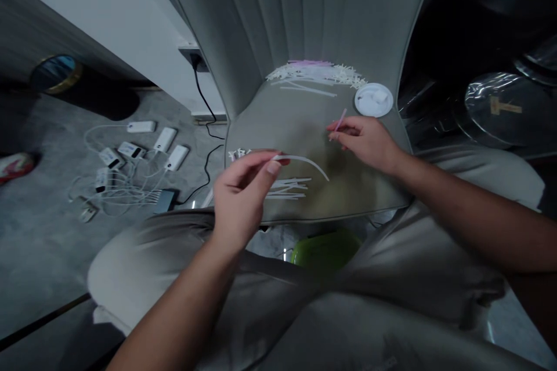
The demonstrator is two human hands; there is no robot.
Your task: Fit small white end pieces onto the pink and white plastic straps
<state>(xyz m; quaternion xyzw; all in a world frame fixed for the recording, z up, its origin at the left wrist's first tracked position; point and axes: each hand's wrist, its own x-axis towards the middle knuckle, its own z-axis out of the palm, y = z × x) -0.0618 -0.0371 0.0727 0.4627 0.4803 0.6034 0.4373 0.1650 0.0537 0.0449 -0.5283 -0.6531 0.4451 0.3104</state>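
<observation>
Fingertips (273, 167) of our left hand (238, 200) are pinching one end of a curved white strip (307, 161), thumb pressed against forefinger, and the strip is arching out toward the middle of the frame, just above the grey chair seat (300, 127). Our right hand (369, 142), right of centre, is closing thumb and first fingers narrowly on a short pink strip (340, 120) that is pointing up and away from the palm. The two hands are hovering near each other but not touching.

Judging by how things are lying, we are partway through. Along the upper edge of the seat a heap of small white pieces (343, 75) is sitting, and these look like worked ones, though they are too small for us to tell their shape. Beside them, some pink strips (310, 62) and long white strips (308, 90) are lying flat, and a loose bundle of white strips (289, 188) is waiting just beneath our left hand, so plenty seems not yet used. A round white lid (364, 105) is resting at the seat's upper right. On the floor at the left of the frame, power banks (165, 139) are lying among cables.
</observation>
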